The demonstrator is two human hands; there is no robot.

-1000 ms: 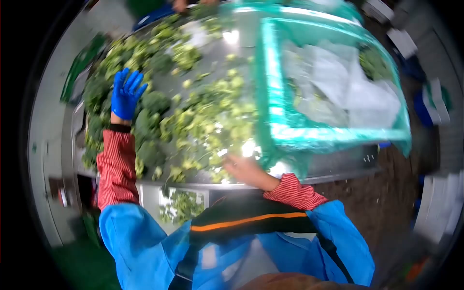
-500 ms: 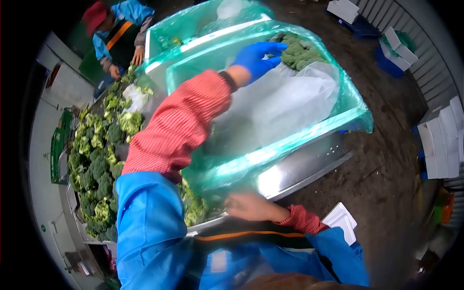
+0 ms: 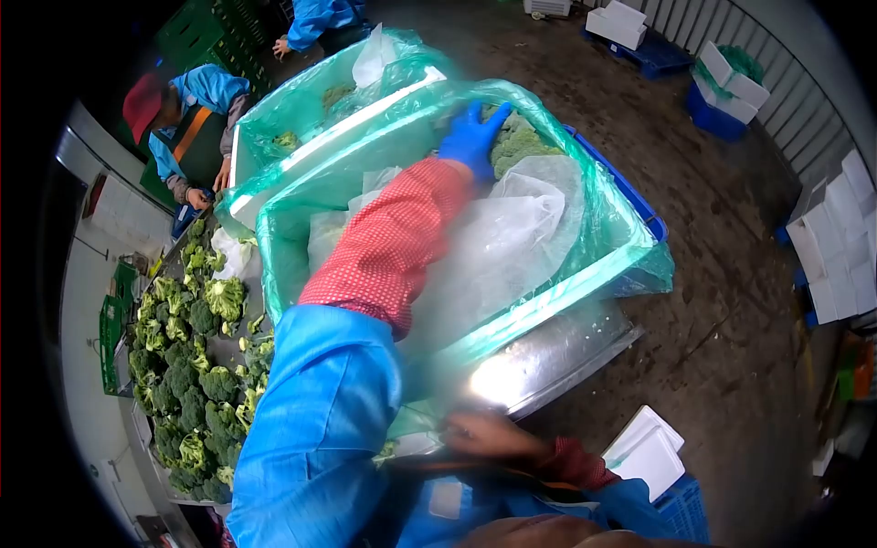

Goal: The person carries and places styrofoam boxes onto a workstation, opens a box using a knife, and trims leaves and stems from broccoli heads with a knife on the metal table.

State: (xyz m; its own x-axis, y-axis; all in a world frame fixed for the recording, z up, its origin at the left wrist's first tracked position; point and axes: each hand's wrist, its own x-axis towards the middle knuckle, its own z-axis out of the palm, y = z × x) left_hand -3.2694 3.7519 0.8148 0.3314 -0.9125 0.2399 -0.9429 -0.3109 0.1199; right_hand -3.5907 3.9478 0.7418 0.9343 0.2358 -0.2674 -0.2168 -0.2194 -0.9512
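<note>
My left hand (image 3: 469, 143), in a blue glove, reaches into the far part of a white foam box (image 3: 493, 320) lined with green plastic film. Its fingers are spread beside the broccoli (image 3: 523, 146) there, at least touching close to it; the fingertips' contact is partly hidden. White translucent sheeting (image 3: 512, 228) lies in the box below my wrist. My bare right hand (image 3: 491, 433) is low near my body, by the near edge of the metal table (image 3: 548, 361). It is dark and smeared, so its fingers do not show clearly.
Many broccoli heads (image 3: 196, 393) cover the table at left. A second lined box (image 3: 338, 110) stands behind the first. A co-worker in a red cap (image 3: 143, 102) is at the far left, another person's blue sleeve (image 3: 320, 18) behind. White foam boxes (image 3: 836, 242) stand along the right wall.
My left hand has gone from above the sheeting to beside the broccoli at the box's far end, fingers spreading. The view has shifted, showing more at the back. My right hand stays low.
</note>
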